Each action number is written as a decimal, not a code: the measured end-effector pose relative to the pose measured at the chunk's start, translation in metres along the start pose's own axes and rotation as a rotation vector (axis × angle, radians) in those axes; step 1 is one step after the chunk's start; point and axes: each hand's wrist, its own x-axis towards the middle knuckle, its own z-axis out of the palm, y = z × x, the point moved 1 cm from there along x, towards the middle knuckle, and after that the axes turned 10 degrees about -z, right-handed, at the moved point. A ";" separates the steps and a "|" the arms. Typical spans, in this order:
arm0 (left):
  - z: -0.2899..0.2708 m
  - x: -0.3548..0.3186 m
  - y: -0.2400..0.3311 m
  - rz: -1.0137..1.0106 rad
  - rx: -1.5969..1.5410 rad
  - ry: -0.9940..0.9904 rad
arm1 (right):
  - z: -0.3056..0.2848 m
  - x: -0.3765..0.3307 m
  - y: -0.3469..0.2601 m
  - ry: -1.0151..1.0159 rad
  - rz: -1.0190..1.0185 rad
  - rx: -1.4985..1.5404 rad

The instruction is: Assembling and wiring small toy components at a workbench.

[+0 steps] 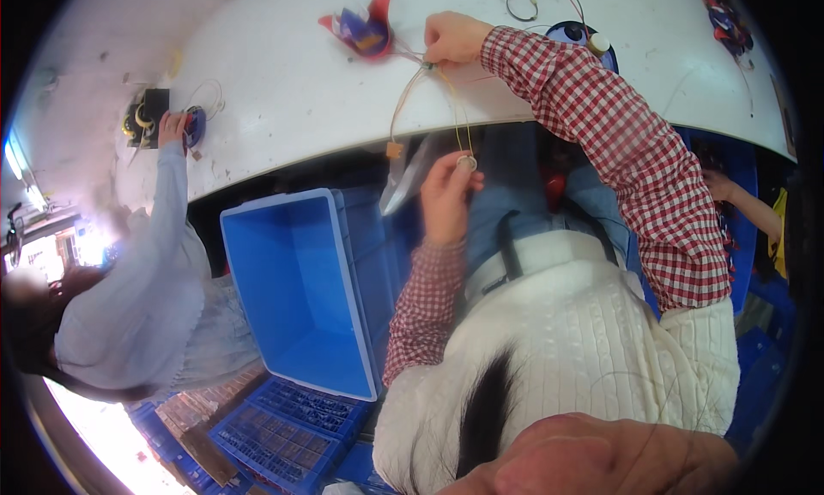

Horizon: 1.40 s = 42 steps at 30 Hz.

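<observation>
Wire bundle [429, 100] runs vertical between right hand [453, 37] and left hand [448, 195].

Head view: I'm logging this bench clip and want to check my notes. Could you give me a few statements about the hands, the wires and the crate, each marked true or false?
1. The left hand pinches a small round disc at the end of thin wires. True.
2. The right hand rests below the table edge. False: it lies on the white table, at the top of the wires.
3. The blue crate is full of parts. False: nothing shows inside it.
4. A red and blue toy piece lies on the table just left of the right hand. True.
5. Another person's hand touches something at the table's left end. True.
</observation>
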 end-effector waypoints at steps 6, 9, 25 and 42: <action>0.001 0.003 -0.002 -0.015 0.002 0.025 | 0.003 -0.005 0.010 0.130 -0.053 0.216; 0.002 0.004 -0.002 -0.012 0.000 0.032 | 0.004 -0.006 0.010 0.127 -0.058 0.239; 0.006 0.001 -0.005 -0.013 0.036 0.028 | 0.000 -0.012 -0.003 0.081 -0.056 -0.022; 0.036 0.017 -0.012 0.088 0.162 -0.062 | 0.030 -0.188 -0.012 0.347 -0.520 0.007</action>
